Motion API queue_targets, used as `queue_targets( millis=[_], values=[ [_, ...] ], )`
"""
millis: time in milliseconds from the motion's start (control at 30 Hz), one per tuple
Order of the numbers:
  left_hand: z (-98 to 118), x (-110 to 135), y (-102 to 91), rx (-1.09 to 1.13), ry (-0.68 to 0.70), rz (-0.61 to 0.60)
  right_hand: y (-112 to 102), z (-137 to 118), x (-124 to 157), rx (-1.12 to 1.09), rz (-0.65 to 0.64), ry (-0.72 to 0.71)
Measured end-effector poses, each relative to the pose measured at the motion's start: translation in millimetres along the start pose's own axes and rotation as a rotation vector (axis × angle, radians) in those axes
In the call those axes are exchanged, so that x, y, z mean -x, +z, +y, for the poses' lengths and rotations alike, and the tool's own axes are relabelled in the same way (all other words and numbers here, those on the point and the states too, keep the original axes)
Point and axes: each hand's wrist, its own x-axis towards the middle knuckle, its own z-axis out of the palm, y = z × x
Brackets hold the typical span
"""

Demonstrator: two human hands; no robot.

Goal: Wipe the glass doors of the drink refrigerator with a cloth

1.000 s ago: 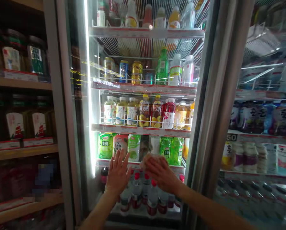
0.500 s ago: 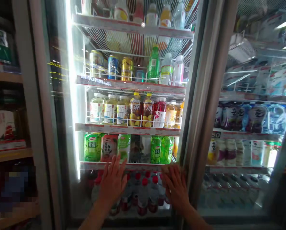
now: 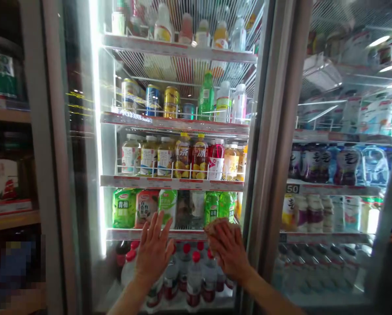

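My left hand (image 3: 153,251) lies against the glass door (image 3: 112,284) of a lit drinks fridge, its fingers stretched out and holding nothing. To its right, my right hand (image 3: 229,249) presses a brownish, crumpled cloth (image 3: 210,228) to the same glass. Only the cloth's edges show around the fingers. Behind the glass, level with my fingertips, is a shelf with green drink bottles (image 3: 211,209) and a reddish bottle (image 3: 146,205). Lower down, behind both hands, stand several clear bottles with red caps (image 3: 194,280).
A metal door frame (image 3: 270,144) runs upright just right of my right hand. Beyond it is another glass-fronted fridge section with bottles (image 3: 347,164). At the left, open shelves (image 3: 8,216) hold dark jars. Higher fridge shelves carry cans (image 3: 171,101) and tea bottles (image 3: 182,155).
My right hand has slid left across the glass with the cloth, away from the metal frame. The left hand stays nearly in place. The view has tilted slightly.
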Motion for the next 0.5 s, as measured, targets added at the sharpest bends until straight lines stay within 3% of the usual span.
queue_targets(
  millis=[67,167,233,300,433,500],
  values=[
    [-5.3,-6.6,-1.4,-0.013,-0.007,0.010,-3.6,8.5,-19.8,0.006,0.044,0.012],
    [-11.5,-19.8,-1.8,-0.040,-0.047,0.030,-12.9,34.9,-90.3,0.059,0.229,0.197],
    [-13.3,-24.9,-0.5,-0.048,-0.070,0.039,-12.1,37.3,-117.0,0.070,0.244,0.203],
    [-13.9,-22.9,1.6,-0.051,-0.086,0.035,-2.8,20.4,-105.2,0.030,0.108,0.020],
    [-19.4,-0.3,3.8,-0.066,-0.088,0.019,19.5,-20.4,-43.2,-0.131,-0.218,-0.536],
    [-26.5,12.1,1.9,-0.076,-0.090,0.004,18.0,-19.1,-54.1,-0.154,-0.206,-0.564]
  ],
)
